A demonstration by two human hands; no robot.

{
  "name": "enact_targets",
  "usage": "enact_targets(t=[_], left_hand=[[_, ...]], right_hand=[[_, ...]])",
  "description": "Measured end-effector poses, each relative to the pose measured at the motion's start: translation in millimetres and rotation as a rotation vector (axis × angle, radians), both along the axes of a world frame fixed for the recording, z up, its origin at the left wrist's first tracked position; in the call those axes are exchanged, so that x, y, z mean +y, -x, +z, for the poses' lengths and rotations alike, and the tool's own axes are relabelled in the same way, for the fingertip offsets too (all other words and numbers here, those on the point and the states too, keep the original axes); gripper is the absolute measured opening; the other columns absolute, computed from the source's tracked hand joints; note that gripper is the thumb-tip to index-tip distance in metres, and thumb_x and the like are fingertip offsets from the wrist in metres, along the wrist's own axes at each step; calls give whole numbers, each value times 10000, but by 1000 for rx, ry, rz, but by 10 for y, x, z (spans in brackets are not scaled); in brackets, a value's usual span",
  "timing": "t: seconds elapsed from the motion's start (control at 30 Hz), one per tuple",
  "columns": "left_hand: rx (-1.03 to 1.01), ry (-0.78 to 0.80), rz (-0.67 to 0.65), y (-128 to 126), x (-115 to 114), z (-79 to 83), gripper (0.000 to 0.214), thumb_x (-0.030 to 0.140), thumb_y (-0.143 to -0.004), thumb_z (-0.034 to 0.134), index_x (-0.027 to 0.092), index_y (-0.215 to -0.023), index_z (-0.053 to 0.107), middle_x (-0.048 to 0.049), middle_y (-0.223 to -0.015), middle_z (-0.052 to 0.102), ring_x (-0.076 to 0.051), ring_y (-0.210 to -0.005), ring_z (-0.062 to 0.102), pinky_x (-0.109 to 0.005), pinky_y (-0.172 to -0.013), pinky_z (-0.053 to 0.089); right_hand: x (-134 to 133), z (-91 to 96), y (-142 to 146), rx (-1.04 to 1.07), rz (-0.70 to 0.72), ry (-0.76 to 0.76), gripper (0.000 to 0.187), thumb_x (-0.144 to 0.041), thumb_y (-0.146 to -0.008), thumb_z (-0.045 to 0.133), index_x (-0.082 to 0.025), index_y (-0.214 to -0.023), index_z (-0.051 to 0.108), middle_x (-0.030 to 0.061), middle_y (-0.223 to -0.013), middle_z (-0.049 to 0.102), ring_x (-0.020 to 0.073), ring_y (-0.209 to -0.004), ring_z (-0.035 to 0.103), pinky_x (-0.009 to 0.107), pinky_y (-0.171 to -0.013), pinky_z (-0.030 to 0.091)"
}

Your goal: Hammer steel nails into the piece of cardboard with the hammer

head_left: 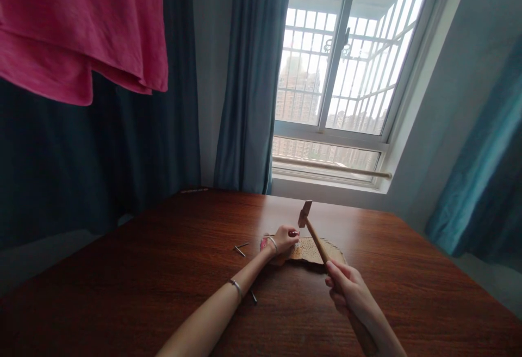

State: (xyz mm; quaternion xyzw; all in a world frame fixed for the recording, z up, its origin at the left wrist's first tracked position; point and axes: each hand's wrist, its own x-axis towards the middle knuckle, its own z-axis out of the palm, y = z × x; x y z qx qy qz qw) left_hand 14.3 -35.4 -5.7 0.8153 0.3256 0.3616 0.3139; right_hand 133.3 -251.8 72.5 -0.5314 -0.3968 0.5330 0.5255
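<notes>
My right hand (346, 287) is wrapped round the wooden handle of a hammer (316, 237), whose head is raised above the table. A tan sheet (314, 250) with many small dark holes or dots and a notched edge lies flat under the hammer; its material is hard to tell. My left hand (285, 240) rests on the left part of this sheet, fingers pinched together. What they hold, if anything, is hidden. Beside the left wrist a pink patch (264, 243) shows at the sheet's left end.
Two thin metal rods (240, 249) lie left of the sheet, and another dark rod (253, 297) sits by my left forearm. Everything rests on a brown wooden table (163, 270). A pink cloth (81, 31) hangs at upper left; curtains (248, 74) and a window (334, 74) stand behind.
</notes>
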Motion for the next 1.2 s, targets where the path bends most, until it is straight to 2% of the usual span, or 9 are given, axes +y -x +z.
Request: enact_targets(t=[0.47, 1.03, 1.2], left_hand=[[14, -28, -10, -7, 60, -85, 204, 233, -681, 515, 91, -715, 658, -29, -655, 612, -115, -609, 505, -196, -565, 369], [-13, 2, -22, 8, -3, -6, 179, 217, -664, 521, 87, -694, 640, -14, -612, 577, -101, -571, 474, -189, -535, 350], [4, 22, -10, 6, -9, 10, 182, 207, -663, 524, 86, -717, 649, -20, -646, 598, -107, -602, 494, -188, -558, 362]], right_hand=[[14, 10, 16, -14, 1, 20, 399, -549, -649, 596, -193, -748, 447, -81, -531, 444, -4, -270, 270, 133, -248, 175], [33, -23, 30, -10, -12, 25, 397, -546, -675, 576, -190, -795, 448, -81, -531, 443, -2, -272, 290, 123, -252, 172], [39, -37, 31, 10, -20, -20, 411, -553, -673, 574, -187, -828, 467, -86, -539, 435, -8, -273, 266, 124, -248, 184]])
